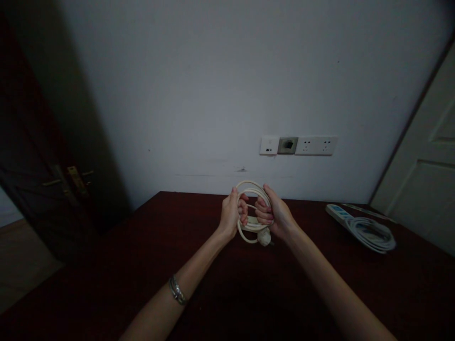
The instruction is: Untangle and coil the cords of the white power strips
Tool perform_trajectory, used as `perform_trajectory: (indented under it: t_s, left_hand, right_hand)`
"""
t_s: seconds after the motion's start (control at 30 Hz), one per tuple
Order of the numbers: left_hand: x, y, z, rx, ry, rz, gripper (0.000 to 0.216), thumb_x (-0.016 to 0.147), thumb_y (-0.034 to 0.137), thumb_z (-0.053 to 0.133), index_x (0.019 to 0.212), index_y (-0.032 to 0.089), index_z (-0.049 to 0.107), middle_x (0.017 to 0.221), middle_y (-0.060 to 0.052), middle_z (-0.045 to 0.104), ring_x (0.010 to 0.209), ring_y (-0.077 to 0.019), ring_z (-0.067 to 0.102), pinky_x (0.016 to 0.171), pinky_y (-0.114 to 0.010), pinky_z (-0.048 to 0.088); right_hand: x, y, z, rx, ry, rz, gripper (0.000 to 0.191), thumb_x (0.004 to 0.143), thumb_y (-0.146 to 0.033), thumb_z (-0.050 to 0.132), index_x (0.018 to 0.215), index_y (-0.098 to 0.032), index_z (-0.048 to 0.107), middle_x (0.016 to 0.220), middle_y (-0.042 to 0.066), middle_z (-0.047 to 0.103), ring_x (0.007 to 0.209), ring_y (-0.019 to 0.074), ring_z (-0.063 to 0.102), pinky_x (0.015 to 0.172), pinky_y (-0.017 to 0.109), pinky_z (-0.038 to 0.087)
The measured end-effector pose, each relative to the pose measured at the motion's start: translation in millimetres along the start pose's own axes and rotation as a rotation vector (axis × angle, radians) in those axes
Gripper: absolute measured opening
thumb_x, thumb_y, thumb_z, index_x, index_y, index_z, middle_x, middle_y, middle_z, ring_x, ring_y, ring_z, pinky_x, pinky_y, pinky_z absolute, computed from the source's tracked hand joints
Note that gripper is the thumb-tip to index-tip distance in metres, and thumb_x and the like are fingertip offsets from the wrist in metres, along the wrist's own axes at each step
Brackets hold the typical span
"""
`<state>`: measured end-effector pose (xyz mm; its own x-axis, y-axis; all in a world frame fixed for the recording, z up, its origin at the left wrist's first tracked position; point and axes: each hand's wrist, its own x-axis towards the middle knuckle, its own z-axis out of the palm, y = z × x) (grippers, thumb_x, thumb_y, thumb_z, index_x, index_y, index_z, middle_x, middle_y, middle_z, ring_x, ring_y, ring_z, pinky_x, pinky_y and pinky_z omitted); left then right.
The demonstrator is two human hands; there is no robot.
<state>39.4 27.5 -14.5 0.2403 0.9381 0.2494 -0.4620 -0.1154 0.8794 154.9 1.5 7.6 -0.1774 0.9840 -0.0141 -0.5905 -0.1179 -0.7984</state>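
Between my hands is a coiled cream-white power cord [250, 190], its loops standing upright over the dark red table [199, 222]. My left hand [232, 213] is closed round the left side of the coil, fingers curled through the middle. On the opposite side, my right hand [273, 210] grips the loops the same way, thumb on top. A round whitish plug [264, 237] hangs at the lower right of the coil, below my right hand. Something pale and flat, perhaps a power strip, shows behind the lower loops, mostly hidden.
A white power strip [339, 212] with a coiled white cable [373, 234] lies on the table's right side, beside a thin pale strip [369, 211]. Wall sockets [316, 146] are behind the table. A dark door [31, 189] stands left, a white door [426, 166] right.
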Motion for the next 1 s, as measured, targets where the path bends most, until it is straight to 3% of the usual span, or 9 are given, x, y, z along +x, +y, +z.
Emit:
perform_trajectory:
  t_s: [0.1,0.17,0.3,0.4,0.63,0.77,0.87,1.0]
  left_hand:
    - [6,7,-4,0.045,-0.001,0.067,0.039,0.077,0.047,0.056,0.103,0.017,0.051,0.067,0.001,0.06,0.042,-0.01,0.055,0.037,-0.02,0.043]
    - [11,16,-10,0.094,0.002,0.068,0.035,0.074,0.038,0.061,0.1,0.016,0.054,0.074,-0.002,0.063,0.053,-0.0116,0.061,0.045,-0.021,0.049]
    - [19,31,-27,0.333,-0.165,-0.04,0.032,0.078,0.042,0.057,0.083,0.011,0.059,0.055,-0.002,0.059,0.042,-0.0119,0.057,0.042,-0.022,0.047]
    - [22,32,-35,0.459,-0.234,0.0,0.038,0.081,0.049,0.049,0.076,0.012,0.056,0.046,0.0,0.055,0.036,-0.0137,0.054,0.036,-0.022,0.043]
    - [18,28,-28,0.529,0.006,0.191,0.034,0.084,0.048,0.044,0.076,0.016,0.052,0.059,-0.001,0.058,0.044,-0.0157,0.06,0.034,-0.023,0.046]
    - [15,31,-24,0.458,0.028,0.216,0.035,0.083,0.05,0.045,0.077,0.016,0.051,0.065,0.0,0.058,0.042,-0.014,0.059,0.032,-0.023,0.044]
    - [13,30,-23,0.416,-0.07,0.166,0.036,0.081,0.051,0.049,0.082,0.015,0.05,0.065,0.001,0.057,0.035,-0.011,0.055,0.032,-0.021,0.042]
    - [10,19,-19,0.406,-0.199,0.159,0.039,0.077,0.045,0.057,0.103,0.017,0.051,0.068,0.003,0.058,0.035,-0.0081,0.054,0.034,-0.016,0.037]
  right_hand:
    - [3,-5,-5,-0.05,0.016,0.031,0.051,0.087,-0.049,0.041,0.048,-0.017,0.036,0.037,-0.01,0.019,0.029,0.0005,0.01,0.026,0.012,0.009]
    - [4,-5,-8,-0.114,0.012,0.047,0.049,0.086,-0.048,0.042,0.049,-0.017,0.035,0.038,-0.01,0.019,0.029,0.0007,0.01,0.026,0.012,0.009]
    - [3,-1,-8,-0.244,-0.065,0.129,0.048,0.084,-0.051,0.046,0.051,-0.017,0.035,0.039,-0.011,0.021,0.031,0.0004,0.01,0.028,0.012,0.008]
    - [2,3,-6,-0.251,-0.146,0.174,0.046,0.081,-0.052,0.052,0.054,-0.017,0.036,0.041,-0.011,0.022,0.033,0.0001,0.01,0.029,0.013,0.008]
    - [-1,5,-1,-0.187,-0.256,0.146,0.037,0.071,-0.035,0.069,0.059,-0.017,0.039,0.044,-0.011,0.025,0.036,-0.0009,0.014,0.033,0.012,0.012]
    - [-1,5,1,-0.151,-0.214,0.108,0.043,0.07,-0.041,0.069,0.057,-0.017,0.035,0.043,-0.011,0.025,0.035,-0.0009,0.014,0.031,0.012,0.011]
    - [1,3,-1,-0.101,-0.158,0.088,0.044,0.071,-0.044,0.068,0.057,-0.018,0.035,0.042,-0.012,0.024,0.035,-0.0006,0.013,0.03,0.011,0.01]
    - [5,-3,-8,-0.02,-0.073,0.042,0.041,0.073,-0.041,0.066,0.058,-0.017,0.037,0.04,-0.012,0.024,0.033,-0.0007,0.012,0.028,0.01,0.012]
